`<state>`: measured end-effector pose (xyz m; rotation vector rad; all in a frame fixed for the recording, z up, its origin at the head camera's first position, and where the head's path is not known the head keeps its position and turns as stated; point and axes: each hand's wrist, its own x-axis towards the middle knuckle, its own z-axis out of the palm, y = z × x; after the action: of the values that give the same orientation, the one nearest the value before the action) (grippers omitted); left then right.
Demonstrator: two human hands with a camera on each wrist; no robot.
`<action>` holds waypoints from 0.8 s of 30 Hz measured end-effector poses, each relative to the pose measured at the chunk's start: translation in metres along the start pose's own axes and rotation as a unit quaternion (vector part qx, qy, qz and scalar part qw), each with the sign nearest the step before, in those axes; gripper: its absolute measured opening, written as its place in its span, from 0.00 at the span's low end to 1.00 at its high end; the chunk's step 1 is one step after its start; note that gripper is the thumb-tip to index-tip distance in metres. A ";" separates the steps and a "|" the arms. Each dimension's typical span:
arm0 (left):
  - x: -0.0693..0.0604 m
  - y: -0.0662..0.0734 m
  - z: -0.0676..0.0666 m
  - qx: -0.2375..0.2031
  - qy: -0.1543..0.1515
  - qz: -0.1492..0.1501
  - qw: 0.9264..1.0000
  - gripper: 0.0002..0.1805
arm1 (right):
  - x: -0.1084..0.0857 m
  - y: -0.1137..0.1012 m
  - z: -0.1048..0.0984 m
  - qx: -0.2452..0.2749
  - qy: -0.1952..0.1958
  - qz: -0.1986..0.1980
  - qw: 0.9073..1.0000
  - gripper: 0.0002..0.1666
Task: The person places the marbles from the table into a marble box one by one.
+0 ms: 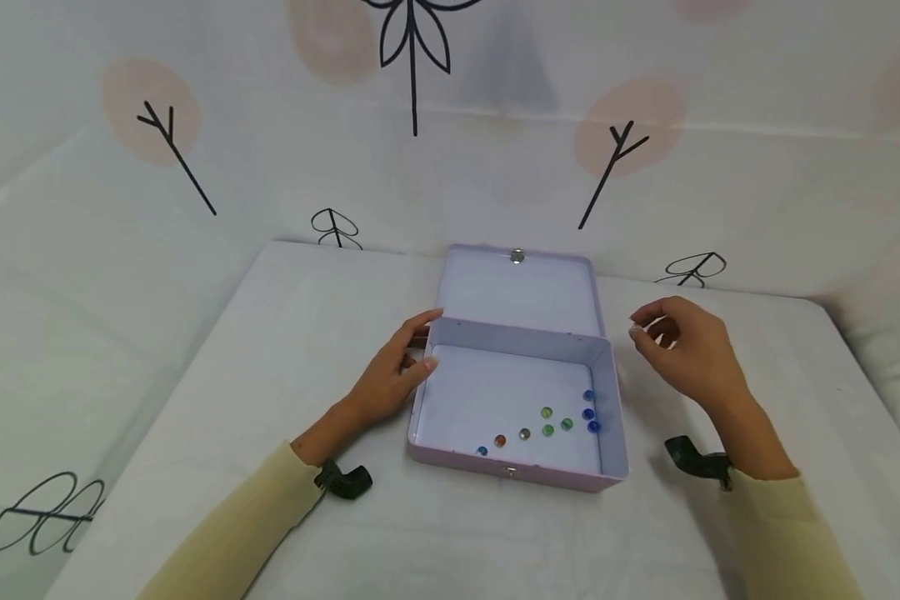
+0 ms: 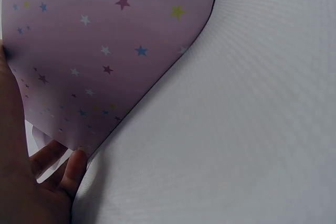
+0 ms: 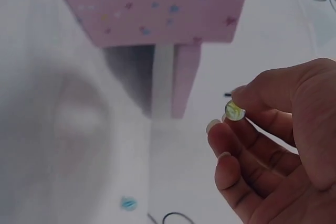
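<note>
A lilac tin box (image 1: 517, 475) stands on the table with its lid (image 1: 521, 287) laid back. Its floor carries several glass marbles, such as a green marble (image 1: 547, 412), an orange marble (image 1: 500, 441) and a blue marble (image 1: 588, 414). My left hand (image 1: 386, 379) grips the box's left wall near the back corner, thumb over the rim; the left wrist view shows fingers (image 2: 76, 166) against the star-printed side. To the right of the box, my right hand (image 1: 686, 346) is raised and pinches a clear yellow-green marble (image 3: 234, 110) between thumb and fingertips.
A white cloth covers the table (image 1: 345, 533). Behind it hangs a printed curtain (image 1: 495, 167). In the right wrist view, a blurred light-blue spot (image 3: 128, 203), which looks like a marble, lies on the white surface.
</note>
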<state>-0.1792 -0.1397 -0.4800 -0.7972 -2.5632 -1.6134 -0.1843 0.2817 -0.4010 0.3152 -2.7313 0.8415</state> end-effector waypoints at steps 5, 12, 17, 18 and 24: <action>-0.001 0.000 0.000 0.001 -0.001 -0.002 1.000 0.36 | -0.003 -0.019 -0.001 0.004 0.001 -0.044 0.999 0.12; -0.001 0.000 0.000 -0.004 0.001 -0.001 1.000 0.36 | -0.007 -0.038 -0.004 0.030 -0.007 -0.084 0.996 0.14; -0.001 0.000 0.001 -0.007 -0.001 -0.001 1.000 0.36 | -0.010 -0.047 -0.006 0.060 -0.010 -0.115 0.992 0.16; -0.002 0.000 0.001 -0.006 -0.001 -0.002 1.000 0.37 | -0.010 -0.048 -0.007 0.061 -0.008 -0.120 0.991 0.17; -0.001 -0.001 0.001 -0.005 -0.001 0.001 1.000 0.36 | -0.010 -0.047 -0.007 0.050 0.008 -0.138 0.989 0.17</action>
<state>-0.1787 -0.1395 -0.4811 -0.8028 -2.5567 -1.6257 -0.1602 0.2496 -0.3743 0.6845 -2.5553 0.8971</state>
